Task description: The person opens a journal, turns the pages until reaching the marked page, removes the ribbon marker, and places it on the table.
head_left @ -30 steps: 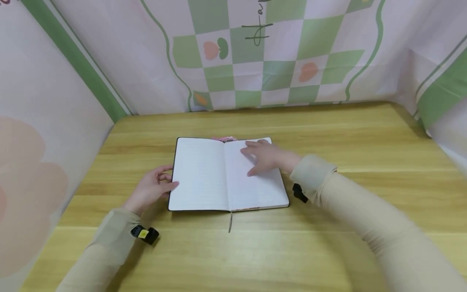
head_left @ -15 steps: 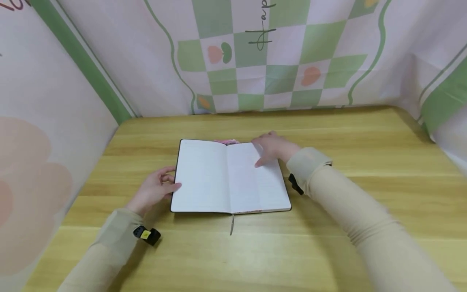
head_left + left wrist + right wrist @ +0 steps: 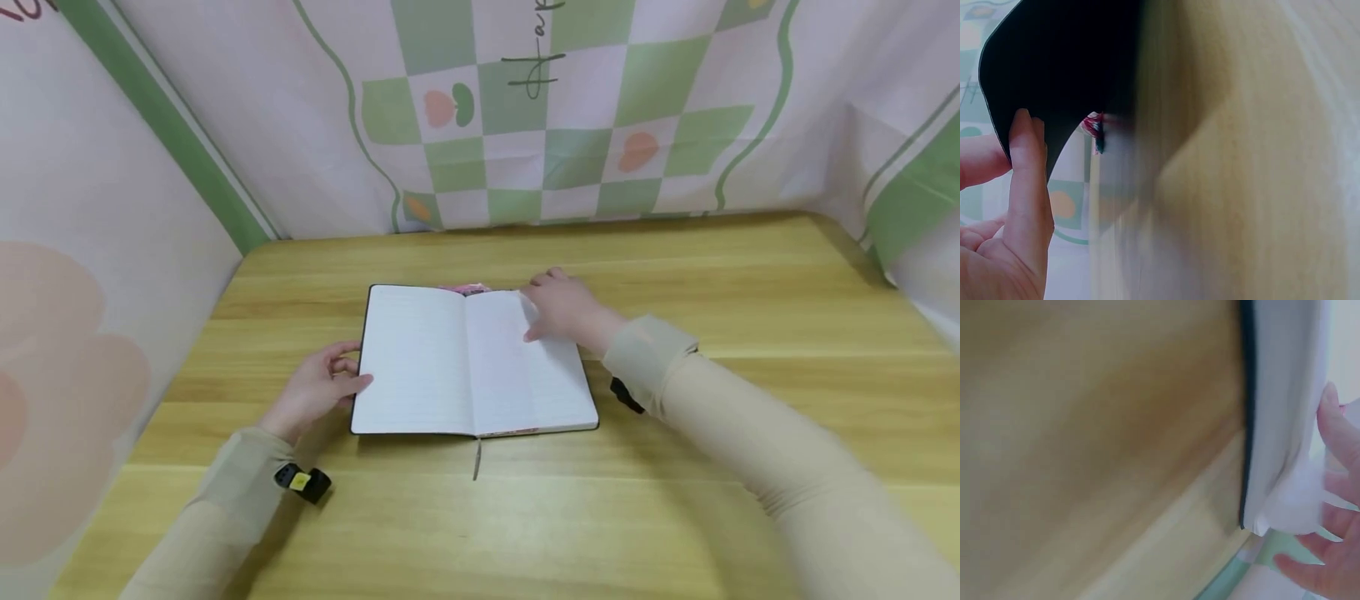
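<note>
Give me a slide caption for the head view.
Left hand gripping an open notebook, right hand touching its right page.

Open notebook, left side raised in the hand

We see a notebook (image 3: 475, 362) lying open near the middle of the desk (image 3: 390, 533), its spine running from near to far. The left page (image 3: 416, 358) and right page (image 3: 566, 387) are white, with faint ruled lines on the left one and rounded outer corners. The cover (image 3: 1063, 56) is black and shows as a thin dark rim. We find its left side lifted off the desk, the left hand (image 3: 315, 387) gripping that edge, thumb on top and fingers beneath. At the far right corner, paper curls up beside the fingers of the right hand (image 3: 562, 308); we cannot tell whether they pinch it. A thin, dull-coloured ribbon (image 3: 477, 462) trails from the spine's near end.
</note>
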`<state>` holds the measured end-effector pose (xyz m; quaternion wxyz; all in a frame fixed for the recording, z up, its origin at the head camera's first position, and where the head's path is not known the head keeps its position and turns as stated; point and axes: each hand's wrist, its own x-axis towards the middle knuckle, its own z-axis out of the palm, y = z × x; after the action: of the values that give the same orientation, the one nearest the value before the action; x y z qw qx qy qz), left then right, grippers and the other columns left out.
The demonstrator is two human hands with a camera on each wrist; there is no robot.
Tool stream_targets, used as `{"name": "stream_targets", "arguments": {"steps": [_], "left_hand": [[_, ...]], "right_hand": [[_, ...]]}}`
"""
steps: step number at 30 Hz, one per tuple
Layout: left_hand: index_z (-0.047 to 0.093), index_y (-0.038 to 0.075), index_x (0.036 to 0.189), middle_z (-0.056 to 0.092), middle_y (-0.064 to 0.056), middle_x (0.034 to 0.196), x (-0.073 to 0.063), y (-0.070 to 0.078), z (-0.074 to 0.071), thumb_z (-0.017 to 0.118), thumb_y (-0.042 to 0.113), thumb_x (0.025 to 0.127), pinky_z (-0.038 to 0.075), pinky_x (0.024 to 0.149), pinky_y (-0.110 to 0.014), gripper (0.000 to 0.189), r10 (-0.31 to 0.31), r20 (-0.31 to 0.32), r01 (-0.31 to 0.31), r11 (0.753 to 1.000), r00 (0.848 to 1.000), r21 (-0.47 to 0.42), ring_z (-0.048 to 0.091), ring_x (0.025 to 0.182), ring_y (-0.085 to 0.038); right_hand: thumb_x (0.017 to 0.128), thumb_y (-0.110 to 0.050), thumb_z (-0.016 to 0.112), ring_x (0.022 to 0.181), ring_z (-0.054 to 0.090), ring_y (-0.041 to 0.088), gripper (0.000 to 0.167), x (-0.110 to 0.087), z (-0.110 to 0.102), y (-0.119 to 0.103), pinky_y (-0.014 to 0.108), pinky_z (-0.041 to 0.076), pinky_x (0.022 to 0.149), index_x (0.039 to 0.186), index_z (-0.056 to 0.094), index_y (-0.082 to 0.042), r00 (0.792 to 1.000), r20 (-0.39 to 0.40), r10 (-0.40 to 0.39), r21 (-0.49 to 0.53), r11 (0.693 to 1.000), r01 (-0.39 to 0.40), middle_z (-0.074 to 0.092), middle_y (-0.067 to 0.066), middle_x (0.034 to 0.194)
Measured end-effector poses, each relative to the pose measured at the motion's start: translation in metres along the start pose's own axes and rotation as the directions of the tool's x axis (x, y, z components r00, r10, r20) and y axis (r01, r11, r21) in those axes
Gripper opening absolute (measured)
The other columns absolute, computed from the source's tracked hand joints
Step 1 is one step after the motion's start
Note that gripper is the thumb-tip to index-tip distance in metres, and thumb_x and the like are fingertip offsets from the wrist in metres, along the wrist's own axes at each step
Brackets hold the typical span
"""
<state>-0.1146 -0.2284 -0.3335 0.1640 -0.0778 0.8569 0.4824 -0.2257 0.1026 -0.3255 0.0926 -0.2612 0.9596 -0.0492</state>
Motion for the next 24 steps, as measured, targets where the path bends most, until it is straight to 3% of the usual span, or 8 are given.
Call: {"name": "stream_targets", "arguments": {"steps": [6, 11, 14, 16, 20, 22, 24], "left_hand": [[0.034, 0.008, 0.145, 0.057, -0.01, 0.103, 0.001, 0.0, 0.001, 0.063, 0.013, 0.091, 0.05, 0.07, -0.03, 0.061, 0.005, -0.001, -0.005, 1.0, 1.0, 0.008, 0.055, 0.081, -0.018], [0.033, 0.007, 0.145, 0.057, -0.011, 0.104, 0.001, 0.001, 0.001, 0.063, 0.013, 0.091, 0.05, 0.071, -0.031, 0.062, 0.011, -0.003, -0.011, 1.0, 1.0, 0.006, 0.055, 0.081, -0.018], [0.033, 0.007, 0.145, 0.057, -0.01, 0.104, 0.001, 0.002, 0.001, 0.062, 0.013, 0.091, 0.05, 0.071, -0.031, 0.062, 0.009, -0.002, -0.009, 1.0, 1.0, 0.005, 0.055, 0.082, -0.018], [0.033, 0.007, 0.145, 0.056, -0.01, 0.104, 0.0, 0.003, 0.001, 0.062, 0.013, 0.091, 0.05, 0.072, -0.031, 0.062, 0.006, -0.002, -0.006, 1.0, 1.0, 0.006, 0.055, 0.082, -0.018], [0.033, 0.008, 0.146, 0.056, -0.01, 0.105, -0.002, 0.004, 0.001, 0.063, 0.014, 0.091, 0.05, 0.072, -0.031, 0.062, 0.001, -0.003, -0.001, 1.0, 1.0, 0.009, 0.054, 0.082, -0.017], [0.033, 0.008, 0.146, 0.055, -0.01, 0.105, -0.003, 0.004, 0.0, 0.063, 0.014, 0.091, 0.05, 0.071, -0.031, 0.062, -0.001, -0.003, 0.001, 1.0, 1.0, 0.012, 0.054, 0.081, -0.017], [0.032, 0.008, 0.146, 0.055, -0.01, 0.105, -0.003, 0.004, 0.0, 0.063, 0.015, 0.091, 0.05, 0.071, -0.03, 0.063, -0.003, -0.001, 0.003, 1.0, 1.0, 0.013, 0.054, 0.081, -0.017]], "right_hand": [[0.075, -0.022, 0.08, 0.123, 0.048, 0.039, 0.068, -0.012, 0.01, 0.008, 0.05, 0.039, 0.102, 0.132, 0.051, 0.001, 0.995, -0.083, -0.05, 0.136, 0.989, 0.061, 0.051, 0.022, 0.134], [0.077, -0.011, 0.076, 0.123, 0.046, 0.041, 0.069, -0.023, 0.011, 0.014, 0.051, 0.039, 0.101, 0.137, 0.045, 0.002, 0.996, -0.079, -0.031, 0.241, 0.969, 0.049, 0.047, 0.025, 0.135], [0.078, -0.002, 0.071, 0.115, 0.053, 0.039, 0.062, -0.031, 0.012, 0.016, 0.049, 0.045, 0.095, 0.135, 0.046, 0.003, 0.996, -0.085, -0.015, 0.351, 0.935, 0.044, 0.053, 0.024, 0.129], [0.079, 0.001, 0.068, 0.107, 0.057, 0.037, 0.06, -0.034, 0.014, 0.017, 0.047, 0.048, 0.089, 0.134, 0.046, 0.004, 0.996, -0.084, 0.009, 0.453, 0.891, 0.03, 0.056, 0.023, 0.124], [0.082, 0.002, 0.063, 0.104, 0.054, 0.035, 0.06, -0.038, 0.013, 0.02, 0.042, 0.048, 0.087, 0.137, 0.04, 0.005, 0.996, -0.053, 0.078, 0.656, 0.754, -0.024, 0.053, 0.024, 0.122], [0.084, 0.0, 0.061, 0.105, 0.052, 0.032, 0.063, -0.04, 0.01, 0.02, 0.038, 0.047, 0.086, 0.141, 0.034, 0.005, 0.994, -0.03, 0.109, 0.74, 0.671, -0.051, 0.05, 0.025, 0.125], [0.086, -0.001, 0.059, 0.102, 0.052, 0.028, 0.065, -0.042, 0.006, 0.019, 0.032, 0.047, 0.081, 0.144, 0.029, 0.003, 0.992, 0.001, 0.122, 0.824, 0.562, -0.07, 0.046, 0.025, 0.127]]}}
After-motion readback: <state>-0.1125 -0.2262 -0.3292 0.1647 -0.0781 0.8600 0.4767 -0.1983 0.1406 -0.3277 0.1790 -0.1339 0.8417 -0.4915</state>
